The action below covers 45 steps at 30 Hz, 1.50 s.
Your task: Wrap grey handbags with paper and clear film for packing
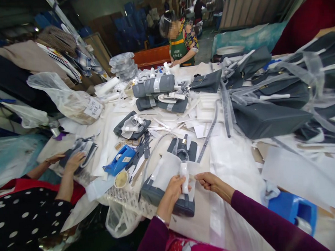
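Observation:
A dark grey-blue handbag (153, 192) lies in front of me on the table, partly covered by a white sheet (166, 169). My left hand (175, 189) is closed around the bag's handle (184, 177), which is wrapped in white material. Just to the right, my right hand (210, 181) is pinched at the edge of the wrapping. Whatever thin piece sits between its fingertips is too small to make out. A metal clasp (184, 141) shows on the bag's far part, and a long strap (209, 132) runs off to the right.
Left of the bag are a blue tape dispenser (121, 160), dark strips (142, 151) and a small round tub (121, 179). Another blue dispenser (293, 208) stands at right. More bags (269, 117) are piled beyond. Co-workers' hands (73, 161) handle a bag at left; another person (182, 45) stands opposite.

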{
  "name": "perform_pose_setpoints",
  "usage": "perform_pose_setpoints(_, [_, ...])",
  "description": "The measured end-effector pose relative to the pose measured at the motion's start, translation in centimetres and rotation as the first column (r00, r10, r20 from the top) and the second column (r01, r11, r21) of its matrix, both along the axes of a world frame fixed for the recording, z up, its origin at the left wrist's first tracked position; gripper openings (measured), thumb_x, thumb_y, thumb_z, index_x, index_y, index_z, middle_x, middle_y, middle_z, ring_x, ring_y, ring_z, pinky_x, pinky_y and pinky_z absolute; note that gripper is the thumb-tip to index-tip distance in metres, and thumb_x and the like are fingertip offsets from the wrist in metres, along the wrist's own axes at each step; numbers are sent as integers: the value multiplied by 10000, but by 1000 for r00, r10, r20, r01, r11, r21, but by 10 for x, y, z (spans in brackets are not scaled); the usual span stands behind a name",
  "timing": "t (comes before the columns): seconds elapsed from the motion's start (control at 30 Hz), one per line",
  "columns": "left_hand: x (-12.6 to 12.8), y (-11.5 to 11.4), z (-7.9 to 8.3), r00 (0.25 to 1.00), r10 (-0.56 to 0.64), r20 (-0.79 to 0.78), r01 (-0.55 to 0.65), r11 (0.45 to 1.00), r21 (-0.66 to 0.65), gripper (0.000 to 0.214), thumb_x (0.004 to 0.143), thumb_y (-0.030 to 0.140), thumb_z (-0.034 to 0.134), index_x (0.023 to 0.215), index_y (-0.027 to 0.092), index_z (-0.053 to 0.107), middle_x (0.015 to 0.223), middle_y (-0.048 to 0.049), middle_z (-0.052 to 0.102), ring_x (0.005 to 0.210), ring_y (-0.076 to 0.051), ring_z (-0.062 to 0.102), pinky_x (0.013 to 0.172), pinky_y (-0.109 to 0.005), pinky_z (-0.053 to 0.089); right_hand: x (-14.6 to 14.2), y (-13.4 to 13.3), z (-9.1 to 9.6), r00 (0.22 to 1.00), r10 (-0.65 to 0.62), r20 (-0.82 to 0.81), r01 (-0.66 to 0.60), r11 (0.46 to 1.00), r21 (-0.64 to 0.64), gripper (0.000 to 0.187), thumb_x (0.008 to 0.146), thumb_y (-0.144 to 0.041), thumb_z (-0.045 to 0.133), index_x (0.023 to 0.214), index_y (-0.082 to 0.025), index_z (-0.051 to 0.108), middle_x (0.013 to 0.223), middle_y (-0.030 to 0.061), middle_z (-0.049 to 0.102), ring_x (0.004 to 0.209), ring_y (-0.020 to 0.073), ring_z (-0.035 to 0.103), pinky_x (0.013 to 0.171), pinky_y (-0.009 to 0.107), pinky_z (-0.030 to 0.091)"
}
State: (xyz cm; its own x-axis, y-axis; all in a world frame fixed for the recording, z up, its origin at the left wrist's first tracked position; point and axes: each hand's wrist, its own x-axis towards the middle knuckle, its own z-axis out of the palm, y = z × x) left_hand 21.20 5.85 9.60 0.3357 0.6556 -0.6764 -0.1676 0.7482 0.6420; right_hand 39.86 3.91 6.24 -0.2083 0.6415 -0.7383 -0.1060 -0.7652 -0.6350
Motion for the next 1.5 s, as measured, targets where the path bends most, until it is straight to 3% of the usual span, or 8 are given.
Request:
perform_pose_setpoints(0.3, [-1,-2,-5,999,-31,-37,32,999,18,449,653,373,766,919,75,563,711,-73,662,452,-156,597,463,-278,491,-9,26,2,985,165,49,-171,968,186,223,642,-369,613,639,-154,551,391,-101,344,342,27,211,363,188,105])
perform_pose_setpoints(0.5, [-4,-5,-3,997,-24,-73,25,1000,11,397,671,386,748,842,62,595,678,-74,648,454,-153,592,476,-282,487,3,14,19,964,229,134,-262,900,348,254,610,-219,651,849,-166,583,526,-75,505,418,68,391,412,193,294])
perform_pose_setpoints(0.67, [-3,-5,-4,997,2,-76,-1,1000,11,385,648,377,761,802,65,597,652,-62,634,460,-152,593,489,-281,489,15,-6,25,908,135,397,-391,612,687,296,718,-73,508,973,-204,583,860,10,636,749,142,575,701,263,450])
perform_pose_setpoints(0.77, [-4,-5,-4,997,3,-77,-4,1000,-6,356,645,361,753,771,67,596,640,-69,635,458,-163,598,486,-290,494,11,-1,30,840,48,540,-495,474,728,242,794,-61,424,855,-197,614,785,24,609,707,147,563,673,265,439])
perform_pose_setpoints(0.87, [-3,-5,-4,995,10,-95,-11,1000,-9,295,664,329,721,759,79,596,612,-62,631,452,-170,595,497,-307,506,-3,17,43,780,-1,625,-604,257,754,213,833,-89,449,787,-192,630,812,41,574,768,159,545,679,258,425])
perform_pose_setpoints(1.03, [1,-8,-7,988,30,-149,-25,999,31,132,655,221,655,682,115,580,514,-22,601,406,-151,559,466,-278,481,-30,51,64,662,193,724,-745,63,664,213,802,-40,467,706,-161,613,787,36,553,757,146,522,687,243,405])
perform_pose_setpoints(1.33, [-9,-17,6,991,-36,-131,58,984,168,169,665,267,659,728,112,636,496,-42,640,406,-162,577,416,-225,427,-48,81,64,440,366,820,-884,20,466,181,674,0,517,635,-149,612,759,22,563,687,118,526,601,209,354])
perform_pose_setpoints(1.5, [-1,-17,-7,980,15,-199,24,981,193,301,710,402,657,596,130,592,383,-21,562,325,-135,502,350,-204,348,-56,89,64,339,401,851,-931,10,366,165,643,2,519,637,-148,590,690,16,566,632,113,495,564,212,312])
